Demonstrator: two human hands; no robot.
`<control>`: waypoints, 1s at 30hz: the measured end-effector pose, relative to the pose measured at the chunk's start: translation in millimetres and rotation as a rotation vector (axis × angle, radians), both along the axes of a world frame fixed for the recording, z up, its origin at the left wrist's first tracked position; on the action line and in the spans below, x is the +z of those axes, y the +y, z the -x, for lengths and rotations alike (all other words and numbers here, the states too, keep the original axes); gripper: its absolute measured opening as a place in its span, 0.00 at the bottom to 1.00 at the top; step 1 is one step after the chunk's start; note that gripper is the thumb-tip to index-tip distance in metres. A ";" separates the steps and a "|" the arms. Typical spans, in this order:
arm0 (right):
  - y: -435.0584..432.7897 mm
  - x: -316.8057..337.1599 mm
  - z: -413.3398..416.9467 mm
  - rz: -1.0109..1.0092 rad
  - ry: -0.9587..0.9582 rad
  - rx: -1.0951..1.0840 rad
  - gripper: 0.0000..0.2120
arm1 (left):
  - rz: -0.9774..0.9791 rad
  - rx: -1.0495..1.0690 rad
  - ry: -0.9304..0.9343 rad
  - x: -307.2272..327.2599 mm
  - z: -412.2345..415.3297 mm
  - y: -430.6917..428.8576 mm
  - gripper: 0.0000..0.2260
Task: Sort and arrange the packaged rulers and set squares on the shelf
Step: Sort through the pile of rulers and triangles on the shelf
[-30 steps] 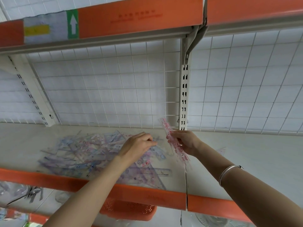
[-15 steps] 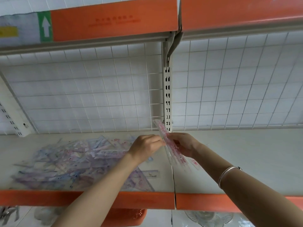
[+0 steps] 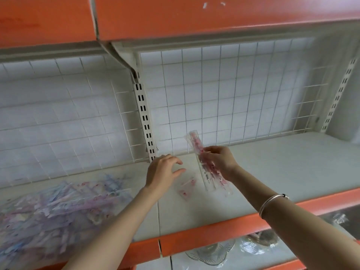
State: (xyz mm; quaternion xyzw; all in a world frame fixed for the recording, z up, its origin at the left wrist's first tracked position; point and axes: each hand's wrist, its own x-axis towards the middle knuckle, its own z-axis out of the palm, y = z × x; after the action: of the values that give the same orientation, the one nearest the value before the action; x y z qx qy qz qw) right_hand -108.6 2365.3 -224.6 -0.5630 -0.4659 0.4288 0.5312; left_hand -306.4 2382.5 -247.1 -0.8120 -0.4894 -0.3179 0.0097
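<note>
Since a moment ago the left hand (image 3: 162,172) has drawn away from the held bundle and hovers, fingers spread, above the white shelf (image 3: 272,168). A loose pile of packaged rulers (image 3: 58,207) covers the shelf's left part. The right hand (image 3: 220,162) grips a pink ruler bundle (image 3: 204,176), tilted near upright. A small pink packet (image 3: 187,187) lies flat between the hands.

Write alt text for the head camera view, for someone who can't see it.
A person's right hand grips a pink packaged ruler, tilted, above a white shelf; the left hand is open beside it, near a small pink packet lying on the shelf. A heap of packaged rulers lies farther left.
</note>
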 end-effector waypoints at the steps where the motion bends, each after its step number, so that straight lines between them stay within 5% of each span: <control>1: -1.3 1.4 -12.9 -0.013 -0.050 -0.022 0.10 | 0.022 0.000 -0.005 -0.5 -12.3 0.8 0.11; 12: -3.8 1.9 -181.6 -0.037 -0.605 -0.204 0.07 | 0.151 -0.056 0.192 -5.3 -171.4 18.7 0.13; 30: 7.5 -12.1 -384.0 0.213 -0.879 -0.279 0.10 | 0.279 -0.031 0.373 -10.3 -349.9 26.7 0.19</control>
State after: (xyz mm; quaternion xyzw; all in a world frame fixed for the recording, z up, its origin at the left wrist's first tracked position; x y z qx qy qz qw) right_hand 275.4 2372.8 -236.8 -0.7997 -0.5199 0.1199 0.2754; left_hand 43.5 2409.2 -257.4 -0.8575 -0.5059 -0.0918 -0.0172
